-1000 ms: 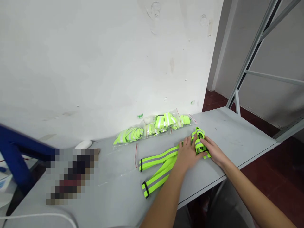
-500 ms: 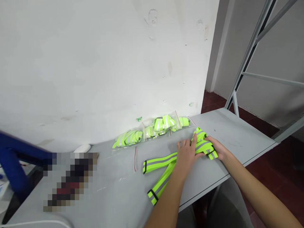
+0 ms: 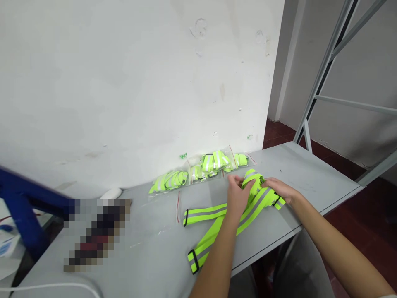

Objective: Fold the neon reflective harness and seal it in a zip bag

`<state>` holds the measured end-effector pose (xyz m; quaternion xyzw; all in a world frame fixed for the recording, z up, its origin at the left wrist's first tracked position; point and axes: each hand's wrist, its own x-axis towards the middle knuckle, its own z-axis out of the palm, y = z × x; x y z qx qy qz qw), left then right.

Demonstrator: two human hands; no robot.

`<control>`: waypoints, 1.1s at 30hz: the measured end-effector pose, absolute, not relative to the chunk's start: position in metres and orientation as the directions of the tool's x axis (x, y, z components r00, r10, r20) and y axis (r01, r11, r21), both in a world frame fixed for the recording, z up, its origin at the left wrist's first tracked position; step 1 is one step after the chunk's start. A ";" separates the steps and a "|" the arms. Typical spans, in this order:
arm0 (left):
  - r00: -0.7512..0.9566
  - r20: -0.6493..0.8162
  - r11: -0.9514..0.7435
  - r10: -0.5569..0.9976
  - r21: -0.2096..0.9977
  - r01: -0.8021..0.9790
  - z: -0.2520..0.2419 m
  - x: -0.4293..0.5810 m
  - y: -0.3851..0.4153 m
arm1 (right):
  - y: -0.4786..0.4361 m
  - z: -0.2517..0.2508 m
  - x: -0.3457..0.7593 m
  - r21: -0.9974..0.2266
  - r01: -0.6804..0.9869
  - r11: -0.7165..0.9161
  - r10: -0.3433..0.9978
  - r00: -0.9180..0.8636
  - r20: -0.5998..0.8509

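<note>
Partly hidden, neon reflective straps (image 3: 257,201) lie pinched in the left hand (image 3: 237,196), the right hand (image 3: 279,190) resting open against them.

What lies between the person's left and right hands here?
A bunched section of neon yellow-green reflective strap lies between the left hand and the right hand, as the head view shows.
</note>
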<state>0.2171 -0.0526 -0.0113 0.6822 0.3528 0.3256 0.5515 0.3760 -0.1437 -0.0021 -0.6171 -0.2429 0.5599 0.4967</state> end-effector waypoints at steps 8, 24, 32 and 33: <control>0.724 -0.106 0.146 0.682 0.989 0.007 -0.006 0.207 -0.040 | -0.123 0.012 0.374 -0.893 -0.134 -0.429 0.882 0.151 -0.446; 0.371 0.087 -0.083 0.925 0.996 -0.028 -0.024 0.220 -0.043 | -0.150 -0.021 0.313 -0.990 -0.141 -0.028 0.814 0.571 -0.104; 0.481 -0.229 0.354 0.846 0.916 -0.188 -0.029 0.218 -0.037 | -0.154 -0.020 0.327 -0.959 -0.277 0.053 0.894 0.441 -0.078; 0.486 -0.246 0.370 0.839 0.912 -0.178 -0.029 0.219 -0.037 | -0.156 -0.020 0.330 -0.971 -0.229 0.073 0.892 0.451 -0.039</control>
